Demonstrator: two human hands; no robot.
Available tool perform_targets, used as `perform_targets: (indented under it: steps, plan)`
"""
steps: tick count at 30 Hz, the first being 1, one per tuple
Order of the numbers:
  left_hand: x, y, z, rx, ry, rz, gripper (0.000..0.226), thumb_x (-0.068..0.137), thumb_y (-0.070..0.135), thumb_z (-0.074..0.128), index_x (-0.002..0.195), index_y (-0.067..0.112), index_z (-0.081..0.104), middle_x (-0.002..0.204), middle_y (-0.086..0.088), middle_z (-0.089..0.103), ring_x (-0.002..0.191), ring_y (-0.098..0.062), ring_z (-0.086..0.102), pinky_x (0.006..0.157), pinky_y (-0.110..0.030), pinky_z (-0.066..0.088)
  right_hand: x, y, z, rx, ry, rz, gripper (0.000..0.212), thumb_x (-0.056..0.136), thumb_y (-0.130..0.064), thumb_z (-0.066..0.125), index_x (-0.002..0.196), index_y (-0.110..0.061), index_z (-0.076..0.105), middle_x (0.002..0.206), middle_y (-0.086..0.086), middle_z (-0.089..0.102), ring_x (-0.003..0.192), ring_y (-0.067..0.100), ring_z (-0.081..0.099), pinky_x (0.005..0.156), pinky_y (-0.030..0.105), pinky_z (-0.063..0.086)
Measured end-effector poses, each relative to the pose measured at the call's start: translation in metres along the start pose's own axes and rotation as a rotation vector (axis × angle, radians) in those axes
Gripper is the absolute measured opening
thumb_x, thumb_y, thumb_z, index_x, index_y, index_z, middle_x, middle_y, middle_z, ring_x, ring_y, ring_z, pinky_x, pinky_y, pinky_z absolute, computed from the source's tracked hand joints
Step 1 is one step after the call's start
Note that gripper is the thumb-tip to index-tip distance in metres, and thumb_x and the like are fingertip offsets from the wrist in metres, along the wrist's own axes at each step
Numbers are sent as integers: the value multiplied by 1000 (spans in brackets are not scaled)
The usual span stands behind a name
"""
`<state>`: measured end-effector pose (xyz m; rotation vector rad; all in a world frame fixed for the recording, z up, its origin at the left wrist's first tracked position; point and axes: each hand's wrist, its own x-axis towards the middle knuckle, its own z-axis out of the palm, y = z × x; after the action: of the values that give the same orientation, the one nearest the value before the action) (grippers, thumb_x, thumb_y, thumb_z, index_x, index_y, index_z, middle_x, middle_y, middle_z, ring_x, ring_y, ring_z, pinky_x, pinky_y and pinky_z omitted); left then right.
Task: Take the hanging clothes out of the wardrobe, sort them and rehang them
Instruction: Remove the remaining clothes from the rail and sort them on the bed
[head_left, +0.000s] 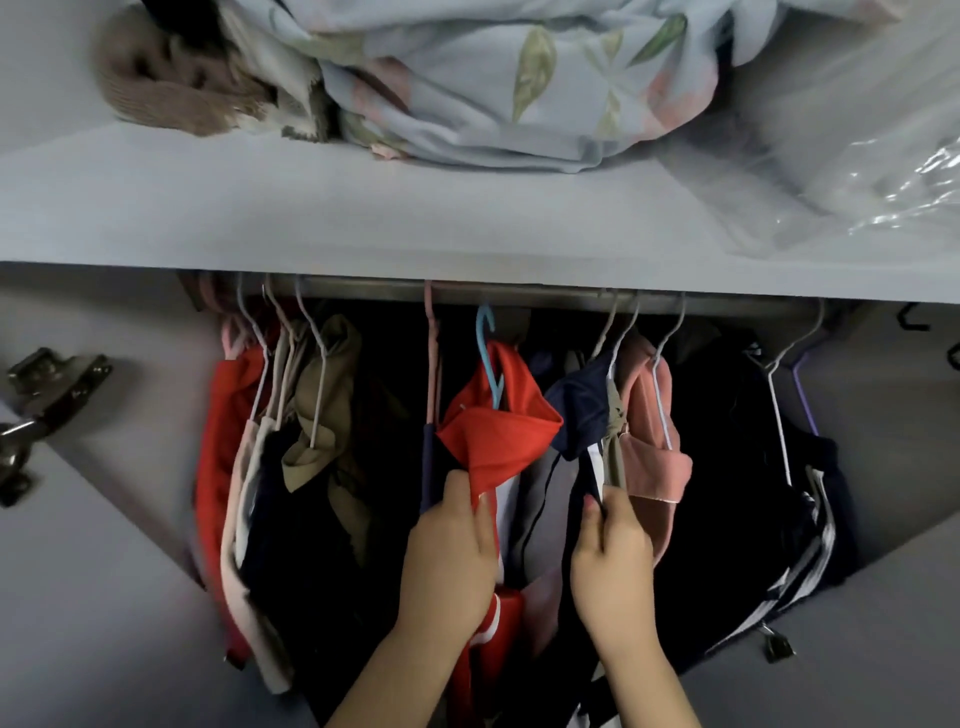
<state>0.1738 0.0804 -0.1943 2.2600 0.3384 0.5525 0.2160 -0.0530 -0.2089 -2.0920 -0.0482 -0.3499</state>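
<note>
Under the shelf (363, 208), clothes (652, 415) hang on a half-hidden rail (519, 290). The left hand (452, 551) grips the red garment (498, 441) mid-rail; the right hand (610, 553) pinches the navy garment (582, 410) beside it, lower parts lost in shadow.

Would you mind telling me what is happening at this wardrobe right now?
A person is working through clothes hung on the rail. The left hand grips the red garment on the blue hanger. The right hand pinches the navy garment beside it. More clothes hang on both sides. Whether the blue hanger's hook sits on the rail cannot be told. A floral cloth lies on the shelf above.
</note>
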Motion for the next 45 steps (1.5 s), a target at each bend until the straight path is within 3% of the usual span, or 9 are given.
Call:
perform_targets:
  steps: [6,11,15,19,23,32,36,40,45]
  plan:
    - [-45,14,2,-17,58,-18,18,96,16,48,84,22,35,68,-14,60,65,-37,58,54,-38,33,-31,6,-21,58,-99,-46,18,95,-3,50,78,-8,50,63,0,51,59,15,46,62,39,39]
    - [-104,36,8,39,87,-66,21,94,13,49,80,20,35,53,7,39,55,-31,52,50,-39,33,-62,26,-55,65,-230,-88,14,97,-13,48,83,-11,51,72,7,54,66,23,49,66,45,44]
    - [-162,44,7,7,168,-181,13,96,21,48,84,17,43,61,-7,53,55,-30,52,52,-46,44,-100,25,-79,141,-370,-141,17,98,-12,46,80,-13,47,67,6,51,63,15,46,64,41,42]
    - [-226,54,-5,-59,320,-318,19,98,28,45,80,22,44,57,-2,54,52,-25,51,52,-46,44,-151,21,-92,240,-529,-147,21,97,-18,44,76,-13,46,62,6,50,60,19,47,63,48,40]
    - [-287,63,-22,-53,446,-419,24,98,26,46,74,26,41,54,0,53,50,-19,48,53,-39,41,-209,17,-105,283,-601,-174,23,90,-31,38,76,-15,47,66,0,53,63,13,49,64,40,41]
    - [-385,82,-32,-27,566,-494,24,99,34,41,78,22,43,56,-1,54,54,-23,51,56,-49,43,-273,15,-148,360,-762,-226,20,98,-9,46,81,-8,55,68,1,60,71,7,56,58,22,37]
    - [-444,100,-41,-3,615,-519,23,98,34,42,79,23,44,56,2,53,53,-16,50,54,-44,44,-315,14,-180,367,-781,-276,29,98,-8,46,72,-22,46,62,-6,50,61,0,50,56,15,35]
    - [-521,119,-48,13,696,-543,26,95,39,40,79,20,45,56,3,52,54,-19,50,55,-45,44,-378,24,-224,384,-848,-308,19,90,-24,38,77,-15,48,64,-8,50,62,-4,49,58,11,36]
    - [-596,150,-47,-11,806,-594,26,97,27,48,72,28,40,57,7,53,49,-10,43,52,-33,38,-428,33,-274,417,-975,-294,26,98,-8,45,73,-16,48,61,-4,50,59,1,50,54,10,36]
